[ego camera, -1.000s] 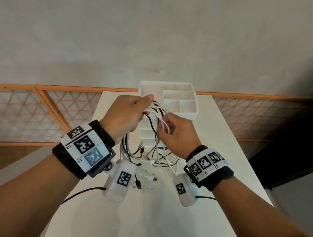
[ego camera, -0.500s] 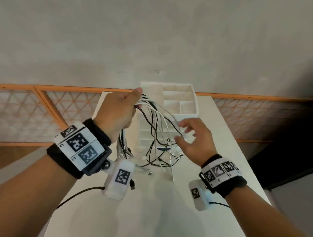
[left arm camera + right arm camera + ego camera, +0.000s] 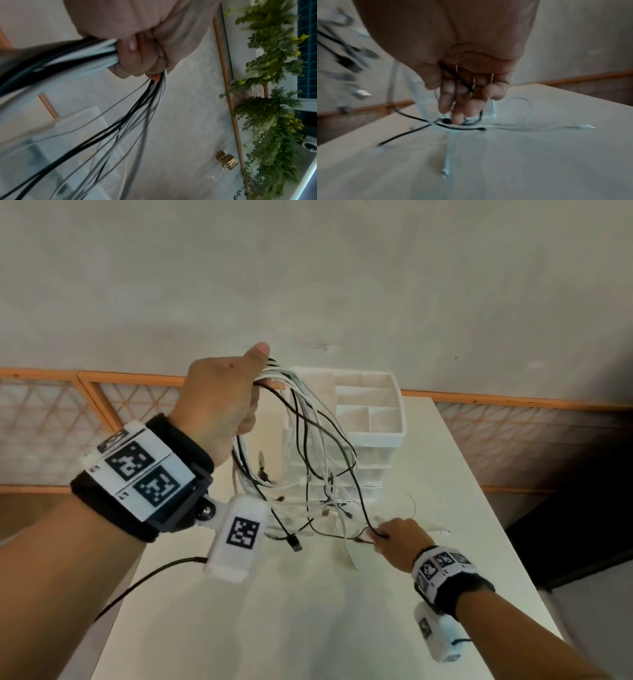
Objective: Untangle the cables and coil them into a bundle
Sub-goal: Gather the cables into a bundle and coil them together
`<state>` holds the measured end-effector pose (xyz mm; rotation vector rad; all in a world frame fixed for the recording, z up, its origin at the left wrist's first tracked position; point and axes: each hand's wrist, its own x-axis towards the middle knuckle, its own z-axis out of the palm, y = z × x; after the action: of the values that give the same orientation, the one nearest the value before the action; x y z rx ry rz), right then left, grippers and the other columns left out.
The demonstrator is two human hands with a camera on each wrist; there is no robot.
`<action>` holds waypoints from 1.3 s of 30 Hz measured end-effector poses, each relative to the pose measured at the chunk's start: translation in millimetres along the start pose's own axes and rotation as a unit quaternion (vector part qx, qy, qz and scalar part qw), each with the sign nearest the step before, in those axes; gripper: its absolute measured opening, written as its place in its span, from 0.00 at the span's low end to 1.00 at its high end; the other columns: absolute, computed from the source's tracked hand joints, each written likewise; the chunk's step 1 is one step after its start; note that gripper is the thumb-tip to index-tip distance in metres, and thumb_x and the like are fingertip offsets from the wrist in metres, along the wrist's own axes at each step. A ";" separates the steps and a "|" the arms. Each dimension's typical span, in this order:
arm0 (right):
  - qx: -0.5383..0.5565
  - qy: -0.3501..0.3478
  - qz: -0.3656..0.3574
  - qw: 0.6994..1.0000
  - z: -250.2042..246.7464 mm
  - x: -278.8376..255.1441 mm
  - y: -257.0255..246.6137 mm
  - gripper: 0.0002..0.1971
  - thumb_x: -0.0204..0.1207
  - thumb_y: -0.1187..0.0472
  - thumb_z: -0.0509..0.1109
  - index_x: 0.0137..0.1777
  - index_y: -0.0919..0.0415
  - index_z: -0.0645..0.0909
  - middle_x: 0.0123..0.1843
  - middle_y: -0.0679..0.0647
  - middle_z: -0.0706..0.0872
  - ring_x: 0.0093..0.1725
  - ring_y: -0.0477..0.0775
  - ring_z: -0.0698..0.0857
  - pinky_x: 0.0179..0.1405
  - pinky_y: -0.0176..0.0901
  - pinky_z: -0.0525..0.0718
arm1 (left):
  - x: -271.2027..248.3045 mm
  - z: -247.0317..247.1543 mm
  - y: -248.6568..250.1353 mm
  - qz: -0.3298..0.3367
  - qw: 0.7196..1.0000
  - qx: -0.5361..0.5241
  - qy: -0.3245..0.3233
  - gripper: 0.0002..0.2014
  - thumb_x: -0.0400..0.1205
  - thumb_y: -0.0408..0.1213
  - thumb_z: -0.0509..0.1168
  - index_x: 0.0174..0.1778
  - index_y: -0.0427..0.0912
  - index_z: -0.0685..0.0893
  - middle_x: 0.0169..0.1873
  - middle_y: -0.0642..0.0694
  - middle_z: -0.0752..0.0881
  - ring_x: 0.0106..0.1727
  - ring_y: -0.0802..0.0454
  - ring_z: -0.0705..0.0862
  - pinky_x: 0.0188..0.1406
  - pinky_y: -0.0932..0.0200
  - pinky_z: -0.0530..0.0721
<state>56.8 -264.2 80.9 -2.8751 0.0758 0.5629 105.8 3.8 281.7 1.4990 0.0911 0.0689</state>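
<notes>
Cables (image 3: 308, 440), thin black and white, fisted by left hand (image 3: 219, 402); right hand (image 3: 399, 541) pinches one black strand.

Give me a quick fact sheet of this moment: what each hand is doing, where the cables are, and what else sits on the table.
Left hand: raised, gripping a bunch of black and white cables
Right hand: low at the table, fingers curled on a black cable
Cable ends: dangling, some lying on the table
Organizer: white, compartmented, behind the cables
Tangle: not yet sorted or coiled
</notes>
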 end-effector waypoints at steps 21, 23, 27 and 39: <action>0.321 0.144 -0.204 0.914 -74.8 -9.2 -41.1 0.20 0.76 0.47 0.76 0.32 0.62 0.80 0.26 0.53 0.81 0.27 0.51 0.76 0.32 0.43 0.75 | -7.0 2.1 -11.9 0.008 0.999 0.030 -0.031 0.17 0.85 0.43 0.67 0.32 0.40 0.76 0.13 0.57 0.59 0.17 0.54 0.52 0.20 0.64 0.52; 0.222 0.099 -0.164 0.956 -51.6 -2.8 -19.6 0.22 0.77 0.44 0.73 0.28 0.59 0.82 0.27 0.53 0.84 0.32 0.53 0.83 0.36 0.45 0.77 | -3.9 -2.2 -4.3 0.016 1.000 -0.027 -0.004 0.21 0.84 0.41 0.68 0.26 0.42 0.71 0.13 0.56 0.59 0.16 0.55 0.52 0.21 0.64 0.51; 0.103 0.043 0.004 0.994 -24.4 10.2 13.8 0.29 0.77 0.33 0.60 0.35 0.57 0.88 0.40 0.56 0.90 0.47 0.60 0.88 0.52 0.49 0.83 | -4.2 -2.1 3.4 0.041 0.996 -0.073 -0.010 0.28 0.84 0.40 0.68 0.17 0.50 0.66 0.15 0.56 0.57 0.17 0.55 0.51 0.20 0.64 0.51; 0.155 0.065 0.187 0.968 -43.1 11.7 40.3 0.26 0.77 0.45 0.65 0.74 0.54 0.73 0.66 0.64 0.81 0.59 0.68 0.86 0.64 0.56 0.84 | -9.4 11.8 -13.2 0.030 0.994 -0.059 -0.083 0.21 0.84 0.44 0.67 0.29 0.47 0.65 0.15 0.56 0.57 0.16 0.55 0.52 0.18 0.66 0.54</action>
<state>79.8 -313.0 107.6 -2.5938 0.6770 0.3793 97.5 -9.7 269.6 1.3838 -0.0896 -0.0021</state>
